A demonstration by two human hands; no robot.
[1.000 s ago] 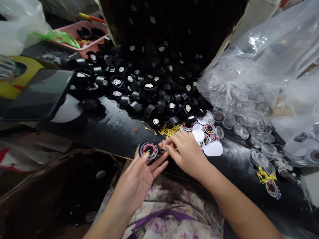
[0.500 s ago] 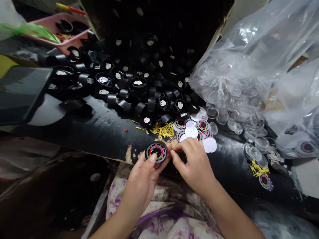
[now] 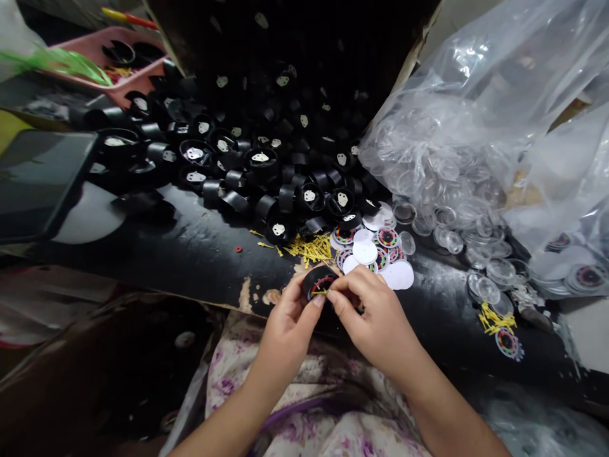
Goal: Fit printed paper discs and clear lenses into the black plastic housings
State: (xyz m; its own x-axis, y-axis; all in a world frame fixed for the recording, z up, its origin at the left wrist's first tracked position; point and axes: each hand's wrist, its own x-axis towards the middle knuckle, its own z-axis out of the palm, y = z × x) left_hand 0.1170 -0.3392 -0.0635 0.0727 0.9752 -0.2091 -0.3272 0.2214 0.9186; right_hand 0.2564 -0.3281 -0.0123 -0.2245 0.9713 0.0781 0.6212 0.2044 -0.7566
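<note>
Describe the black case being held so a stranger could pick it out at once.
Start at the big pile of black cases spilling onto the dark table. Come down past the yellow pins to the table's near edge. There the left hand and right hand pinch one case, the only one lifted and showing a coloured dial.

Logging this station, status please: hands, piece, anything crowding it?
Left hand grips black round case, dial inside. Right hand pinches yellow needle at the dial. Loose yellow needles and printed dials lie just beyond.
</note>
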